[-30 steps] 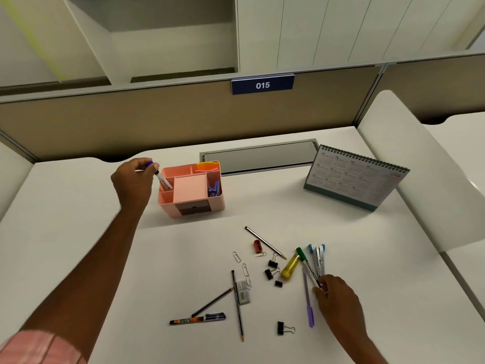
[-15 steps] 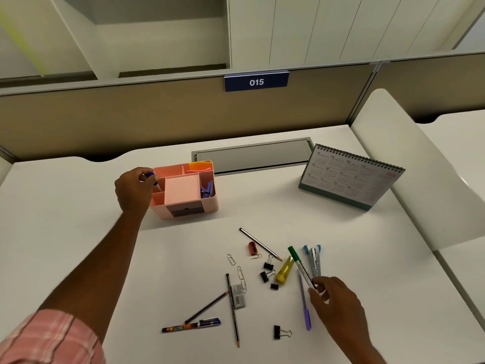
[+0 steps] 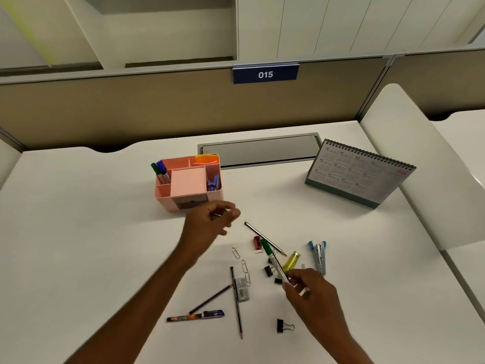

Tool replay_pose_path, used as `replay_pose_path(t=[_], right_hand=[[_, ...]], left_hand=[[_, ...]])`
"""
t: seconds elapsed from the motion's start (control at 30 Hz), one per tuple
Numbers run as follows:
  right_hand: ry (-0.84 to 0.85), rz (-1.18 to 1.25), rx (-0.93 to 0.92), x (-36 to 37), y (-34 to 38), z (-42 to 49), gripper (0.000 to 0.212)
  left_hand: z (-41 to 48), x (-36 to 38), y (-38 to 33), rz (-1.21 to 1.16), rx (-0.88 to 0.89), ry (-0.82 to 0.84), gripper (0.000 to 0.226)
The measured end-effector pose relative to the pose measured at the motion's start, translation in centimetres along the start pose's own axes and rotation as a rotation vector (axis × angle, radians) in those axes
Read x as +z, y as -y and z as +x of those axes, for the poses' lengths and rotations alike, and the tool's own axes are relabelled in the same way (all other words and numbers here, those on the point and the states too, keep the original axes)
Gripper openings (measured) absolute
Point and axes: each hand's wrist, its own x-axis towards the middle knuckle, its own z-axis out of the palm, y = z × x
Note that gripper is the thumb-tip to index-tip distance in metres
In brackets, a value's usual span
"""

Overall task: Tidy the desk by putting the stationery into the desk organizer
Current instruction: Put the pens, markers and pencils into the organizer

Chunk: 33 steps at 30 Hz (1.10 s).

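Note:
The pink desk organizer (image 3: 163, 194) stands at the desk's middle back, with a green and a blue pen (image 3: 160, 171) upright in its left slot. My left hand (image 3: 210, 223) hovers just in front of it, fingers loosely curled, holding nothing. My right hand (image 3: 308, 288) grips a green-capped pen (image 3: 273, 260) by its lower end, tilted up above the pile. Loose on the desk lie a pencil (image 3: 252, 228), a red sharpener (image 3: 257, 243), a yellow highlighter (image 3: 292, 261), paper clips (image 3: 236, 253), binder clips (image 3: 283, 325), two more pencils (image 3: 237, 300) and a patterned pen (image 3: 195, 316).
A blue stapler (image 3: 319, 256) lies right of the pile, and a small grey box (image 3: 242, 289) sits beside the pencils. A desk calendar (image 3: 359, 174) stands at the back right. A grey cable hatch (image 3: 259, 151) lies behind the organizer, below the partition wall.
My left hand let go of the blue pen in the organizer and moved right and nearer, toward the pile. My right hand lifted the green-capped pen off the desk.

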Motion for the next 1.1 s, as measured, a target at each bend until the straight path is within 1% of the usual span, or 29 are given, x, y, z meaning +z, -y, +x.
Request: replay_pose_path(t=[0.03, 0.07, 0.1, 0.2, 0.3, 0.4, 0.5, 0.6, 0.67, 0.7, 0.77, 0.87, 0.97, 1.1], right_hand=[[0.011, 0.011, -0.032, 0.4, 0.6, 0.0, 0.026], [0.026, 0.024, -0.067, 0.7, 1.3, 0.0, 0.026], [0.042, 0.034, -0.099, 0.9, 1.9, 0.0, 0.026], [0.076, 0.052, -0.169, 1.3, 3.2, 0.0, 0.024], [0.091, 0.086, -0.194, 1.6, 3.8, -0.1, 0.025], [0.083, 0.096, -0.184, 1.5, 3.8, -0.2, 0.026], [0.087, 0.061, -0.15, 1.0, 3.2, -0.3, 0.02], [0.103, 0.022, -0.11, 0.6, 2.2, -0.7, 0.018], [0.104, -0.003, -0.078, 0.3, 1.6, -1.0, 0.018], [0.105, -0.012, -0.067, 0.2, 1.3, -1.1, 0.018], [0.113, -0.03, -0.053, 0.1, 0.8, -1.3, 0.02], [0.114, -0.033, -0.043, -0.1, 0.5, -1.4, 0.021], [0.112, -0.043, -0.041, -0.3, 0.4, -1.3, 0.021], [0.115, -0.067, -0.047, -0.5, 0.3, -1.1, 0.021]], left_hand=[[-1.8, 1.3, 0.2, -0.045, -0.06, 0.121, 0.02], [-3.1, 2.2, 0.5, -0.07, -0.095, 0.187, 0.022], [-4.1, 2.8, 0.9, -0.088, -0.116, 0.211, 0.021], [-5.7, 3.0, 1.5, -0.154, -0.155, 0.138, 0.015], [-6.5, 1.8, 1.3, -0.2, -0.166, 0.04, 0.017], [-5.9, -1.0, 0.2, -0.211, -0.102, -0.146, 0.021], [-3.3, -5.5, -1.5, -0.173, 0.077, -0.418, 0.021], [0.4, -11.0, -3.2, -0.019, 0.285, -0.682, 0.019], [2.8, -13.9, -4.0, 0.118, 0.393, -0.792, 0.024], [4.1, -14.9, -4.1, 0.159, 0.423, -0.818, 0.026], [6.4, -16.2, -3.8, 0.163, 0.426, -0.823, 0.028], [9.2, -16.9, -2.4, 0.148, 0.38, -0.784, 0.027], [10.8, -16.2, -0.7, 0.207, 0.345, -0.746, 0.026], [12.0, -15.1, 1.3, 0.237, 0.293, -0.743, 0.027]])
